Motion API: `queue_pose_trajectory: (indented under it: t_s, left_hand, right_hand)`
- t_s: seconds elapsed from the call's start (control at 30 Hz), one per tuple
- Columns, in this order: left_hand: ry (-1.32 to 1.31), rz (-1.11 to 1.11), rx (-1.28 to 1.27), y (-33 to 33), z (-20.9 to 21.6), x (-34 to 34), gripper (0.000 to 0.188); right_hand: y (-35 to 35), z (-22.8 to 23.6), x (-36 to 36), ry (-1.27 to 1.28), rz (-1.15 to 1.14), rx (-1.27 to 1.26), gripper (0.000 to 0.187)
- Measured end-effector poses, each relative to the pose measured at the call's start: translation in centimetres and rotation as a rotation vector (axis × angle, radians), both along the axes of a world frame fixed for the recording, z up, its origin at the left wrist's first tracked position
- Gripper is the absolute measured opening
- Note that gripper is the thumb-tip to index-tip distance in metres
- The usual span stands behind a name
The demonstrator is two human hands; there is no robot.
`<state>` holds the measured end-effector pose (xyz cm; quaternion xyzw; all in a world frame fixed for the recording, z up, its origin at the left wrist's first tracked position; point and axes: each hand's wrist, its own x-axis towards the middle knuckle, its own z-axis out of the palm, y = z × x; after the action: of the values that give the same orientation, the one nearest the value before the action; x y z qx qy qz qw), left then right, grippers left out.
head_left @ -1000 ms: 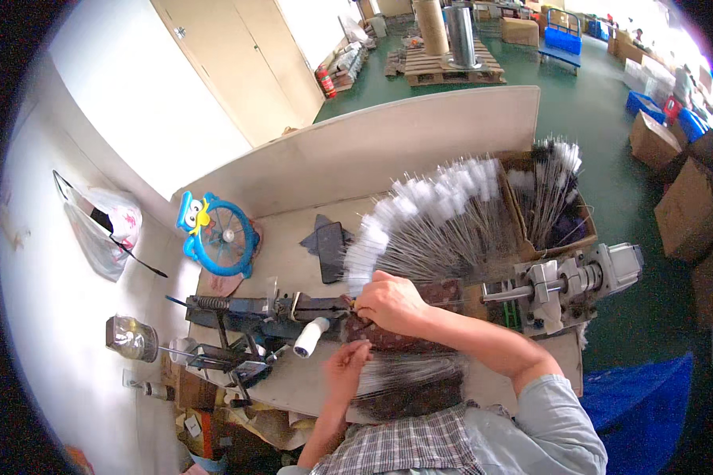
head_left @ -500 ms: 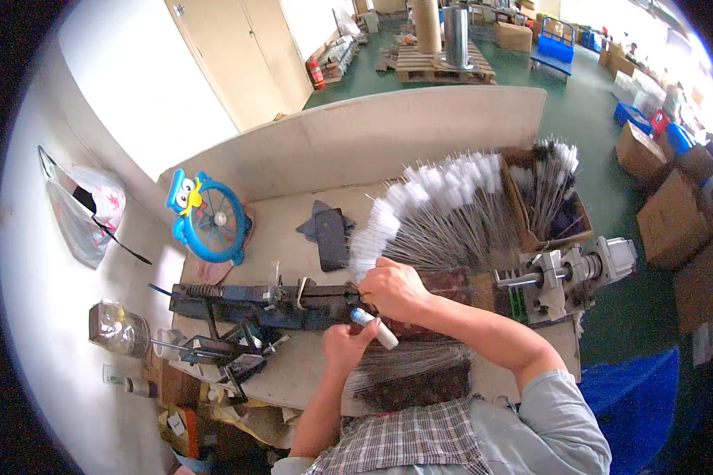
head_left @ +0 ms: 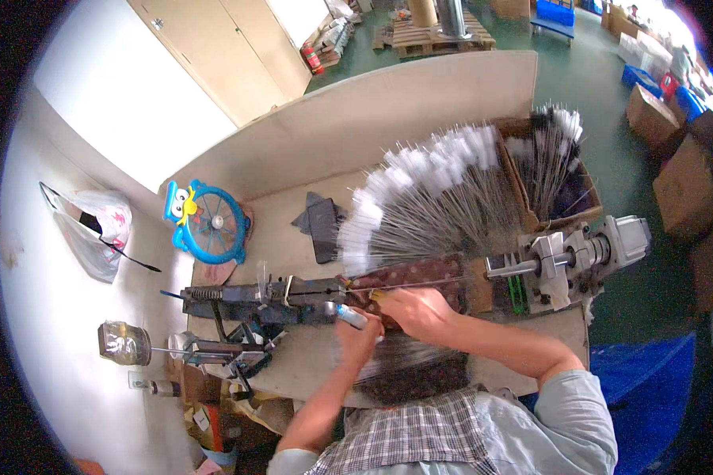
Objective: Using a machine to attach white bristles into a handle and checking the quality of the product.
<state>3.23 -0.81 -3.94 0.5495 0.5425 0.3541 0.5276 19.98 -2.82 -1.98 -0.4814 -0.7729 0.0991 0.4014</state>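
Observation:
My left hand (head_left: 359, 339) is closed around a small white tube with a blue band (head_left: 352, 317), its tip pointing up and left. My right hand (head_left: 417, 311) is just to the right, fingers pinched over a brown dotted cloth (head_left: 404, 275). A small yellowish bit shows at those fingertips; what they grip is too small to make out. Above the fingers a thin wire (head_left: 432, 283) runs sideways from the end of a long dark metal clamp fixture (head_left: 309, 292). More thin wires lie below my hands on another piece of dotted cloth (head_left: 420, 380).
White-tipped wire brushes (head_left: 428, 178) fan out behind my hands, beside a cardboard box (head_left: 523, 186) of more brushes. A motor unit with a shaft (head_left: 558, 261) stands at the right. A blue toy-like fan (head_left: 214, 224) and a dark phone (head_left: 322, 229) are at the left.
My right hand has moved from the clamp's end down and to the right. The left hand, still holding the tube, has shifted slightly right. The whole view has tilted a little.

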Motion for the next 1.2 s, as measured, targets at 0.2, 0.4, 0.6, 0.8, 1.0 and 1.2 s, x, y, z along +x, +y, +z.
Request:
queue_pose_trajectory:
  t_s: [0.2,0.4,0.6,0.8,1.0,1.2]
  left_hand:
    - [0.336,-0.133,0.033,0.6,0.9,-2.1,0.018]
    - [-0.483,0.510,-0.250,0.2,-3.2,-12.9,0.024]
    - [-0.719,0.688,-0.340,0.4,-2.5,-18.5,0.032]
    - [-0.691,0.661,-0.334,0.5,-3.3,-19.3,0.017]
    - [-0.557,0.704,-0.145,-0.1,-3.0,-16.7,0.014]
    - [-0.567,0.192,-0.242,-2.5,2.8,-0.9,0.018]
  right_hand:
    - [1.9,-2.1,-0.9,-0.248,-0.035,-0.207,0.013]
    - [0.9,-2.1,0.4,-0.289,0.093,-0.219,0.012]
    - [1.0,-0.3,0.4,-0.189,0.175,-0.212,0.022]
    - [1.0,2.1,0.0,-0.085,0.172,-0.277,0.023]
    - [0.7,3.6,0.8,-0.071,0.176,-0.227,0.027]
    - [1.8,6.5,2.2,-0.062,-0.107,-0.021,0.019]
